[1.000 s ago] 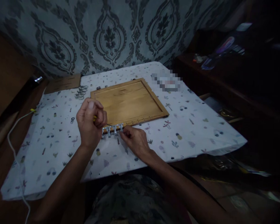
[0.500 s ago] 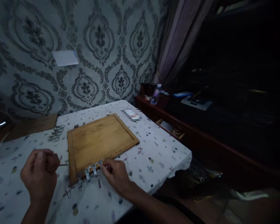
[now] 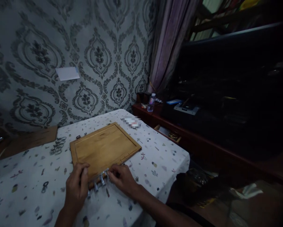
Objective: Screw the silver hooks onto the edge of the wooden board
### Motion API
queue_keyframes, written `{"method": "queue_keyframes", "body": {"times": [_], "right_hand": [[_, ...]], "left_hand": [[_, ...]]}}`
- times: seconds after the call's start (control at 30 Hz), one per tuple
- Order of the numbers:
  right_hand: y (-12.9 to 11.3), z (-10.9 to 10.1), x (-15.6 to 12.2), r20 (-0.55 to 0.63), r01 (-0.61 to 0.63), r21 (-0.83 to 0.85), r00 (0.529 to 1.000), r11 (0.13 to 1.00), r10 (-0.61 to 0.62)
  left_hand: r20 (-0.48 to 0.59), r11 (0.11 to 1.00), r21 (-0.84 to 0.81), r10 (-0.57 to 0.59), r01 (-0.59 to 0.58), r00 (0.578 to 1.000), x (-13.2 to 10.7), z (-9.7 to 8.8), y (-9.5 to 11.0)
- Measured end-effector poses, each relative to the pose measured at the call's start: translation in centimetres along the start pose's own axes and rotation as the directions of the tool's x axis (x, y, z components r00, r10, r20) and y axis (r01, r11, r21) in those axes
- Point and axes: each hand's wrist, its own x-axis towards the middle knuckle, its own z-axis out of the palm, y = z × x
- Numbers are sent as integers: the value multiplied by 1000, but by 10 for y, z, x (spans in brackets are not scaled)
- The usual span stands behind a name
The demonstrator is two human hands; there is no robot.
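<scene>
A flat wooden board (image 3: 105, 147) with a raised rim lies on a table under a white patterned cloth (image 3: 155, 157). A metal rack of hooks (image 3: 99, 181) sits along the board's near edge. My left hand (image 3: 76, 187) rests with curled fingers on the board's near left corner, beside the rack; what it holds, if anything, is hidden. My right hand (image 3: 122, 180) pinches the right end of the hook rack.
Loose metal hooks (image 3: 57, 145) lie on the cloth left of the board. A brown cardboard piece (image 3: 35, 136) is at the back left. A dark low cabinet (image 3: 190, 138) with a small bottle (image 3: 151, 102) stands to the right. Patterned wallpaper behind.
The view swung up and to the right. My left hand, which was raised left of the board with a thin tool, has come down onto the board's near left corner. My right hand stays on the rack.
</scene>
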Motion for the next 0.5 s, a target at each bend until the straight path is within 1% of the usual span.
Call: {"method": "queue_keyframes", "body": {"times": [0.07, 0.17, 0.27, 0.3, 0.37, 0.4, 0.43, 0.5], "right_hand": [[0, 0, 1, -4, 6, 8, 1000, 1000, -6], [-3, -2, -1, -13, 17, 46, 1000, 999, -16], [-14, -5, -2, -5, 42, 99, 999, 994, -41], [-19, -7, -2, 18, 53, 132, 998, 990, -56], [-30, -9, 1, 118, 50, 250, 990, 967, -81], [-35, -9, 4, 199, 4, 327, 977, 945, -73], [-39, -9, 7, 273, -68, 396, 961, 916, -47], [-43, -8, 15, 383, -233, 490, 923, 840, 33]], "left_hand": [[48, 996, -29, 81, -80, 995, 1, 3, 5], [117, 979, -57, 200, -195, 973, -1, 7, 11], [136, 952, -62, 306, -301, 942, -6, 10, 19], [137, 943, -69, 332, -325, 933, -8, 12, 22], [144, 932, -89, 360, -350, 922, -12, 14, 27], [143, 930, -97, 364, -353, 920, -13, 15, 28], [141, 934, -99, 356, -344, 924, -15, 16, 30], [127, 947, -94, 318, -307, 940, -17, 18, 30]]}}
